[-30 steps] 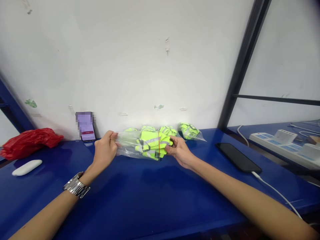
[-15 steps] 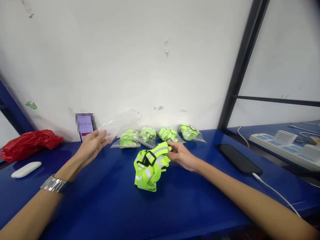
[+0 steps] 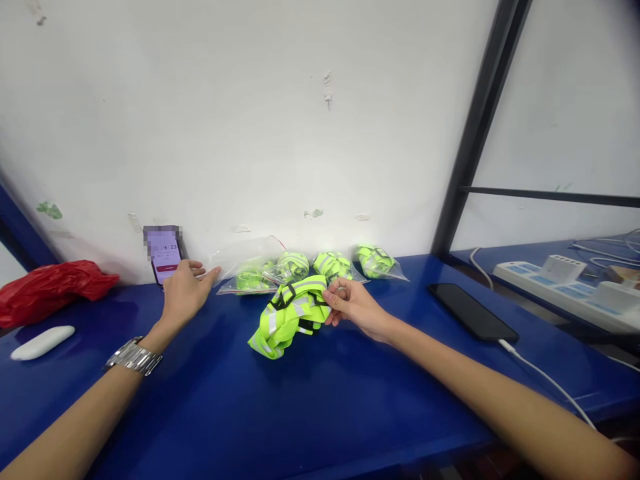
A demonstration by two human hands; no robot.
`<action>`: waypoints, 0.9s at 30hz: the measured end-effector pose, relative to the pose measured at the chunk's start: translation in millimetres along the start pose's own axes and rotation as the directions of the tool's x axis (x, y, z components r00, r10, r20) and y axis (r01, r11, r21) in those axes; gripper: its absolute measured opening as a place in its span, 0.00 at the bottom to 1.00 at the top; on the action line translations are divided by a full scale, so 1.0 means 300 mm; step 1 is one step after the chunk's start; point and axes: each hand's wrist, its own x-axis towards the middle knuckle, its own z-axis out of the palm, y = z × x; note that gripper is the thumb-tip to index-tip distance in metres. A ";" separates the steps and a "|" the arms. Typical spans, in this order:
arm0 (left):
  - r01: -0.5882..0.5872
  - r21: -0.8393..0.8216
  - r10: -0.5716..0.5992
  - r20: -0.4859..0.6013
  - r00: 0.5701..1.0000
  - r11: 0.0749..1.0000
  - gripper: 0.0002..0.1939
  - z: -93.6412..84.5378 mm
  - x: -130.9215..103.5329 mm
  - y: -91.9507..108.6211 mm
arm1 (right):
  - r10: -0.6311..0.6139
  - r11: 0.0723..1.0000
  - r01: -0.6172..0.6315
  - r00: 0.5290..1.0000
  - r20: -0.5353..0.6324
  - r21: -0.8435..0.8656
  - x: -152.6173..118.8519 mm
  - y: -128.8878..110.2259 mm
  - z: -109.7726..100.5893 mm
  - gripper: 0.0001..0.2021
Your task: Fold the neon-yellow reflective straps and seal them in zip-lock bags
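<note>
Between thumb and fingers, my right hand [image 3: 353, 303] grips a bundled neon-yellow reflective vest [image 3: 293, 312] made of straps with grey bands and black buckles. The bundle hangs just over the blue table, tilted down to the left. My left hand [image 3: 187, 287] has its fingers apart and holds nothing, near a propped-up phone [image 3: 165, 252]. Just right of its fingertips, an empty-looking clear plastic bag [image 3: 250, 251] with a red zip line lies over a bagged vest [image 3: 253, 279] by the wall.
More bagged yellow bundles [image 3: 374, 261] line the wall. At left lie a red plastic bag [image 3: 55, 287] and a white oval case [image 3: 43, 343]. A black phone [image 3: 473, 313] with a white cable lies at right, before a power strip [image 3: 570, 293] beyond the dark frame post [image 3: 475, 127].
My left hand has let go of the clear bag, which has sunk onto the bagged bundle. The vest in my right hand has swung up and left.
</note>
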 end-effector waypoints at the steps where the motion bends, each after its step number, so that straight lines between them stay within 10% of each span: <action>1: -0.008 0.022 0.008 0.000 1.000 1.000 0.22 0.005 0.004 -0.002 | -0.006 1.000 0.006 1.000 -0.007 0.027 0.000 0.000 0.002 0.25; 11: 0.104 0.294 -0.047 -0.195 0.980 0.950 0.15 -0.115 0.029 -0.085 | -0.170 0.972 0.200 0.959 -0.226 0.120 0.013 -0.013 -0.031 0.20; 17: -0.135 0.626 0.024 0.183 0.983 0.768 0.10 -0.133 0.012 -0.101 | -0.204 0.971 0.226 0.952 -0.228 0.073 0.007 -0.023 -0.035 0.17; 21: -0.164 0.652 0.139 0.090 0.986 0.740 0.17 -0.120 -0.032 -0.018 | -0.336 0.939 0.344 0.927 -0.166 0.022 0.007 -0.023 -0.043 0.14; 24: -0.366 0.470 0.398 0.033 0.917 0.804 0.18 -0.094 -0.113 0.091 | -0.415 0.908 0.418 0.897 -0.151 -0.012 0.004 -0.032 -0.045 0.12; 27: -0.685 0.018 0.670 0.192 0.717 0.728 0.21 -0.060 -0.225 0.200 | -0.460 0.887 0.460 0.878 -0.132 -0.034 -0.008 -0.050 -0.039 0.12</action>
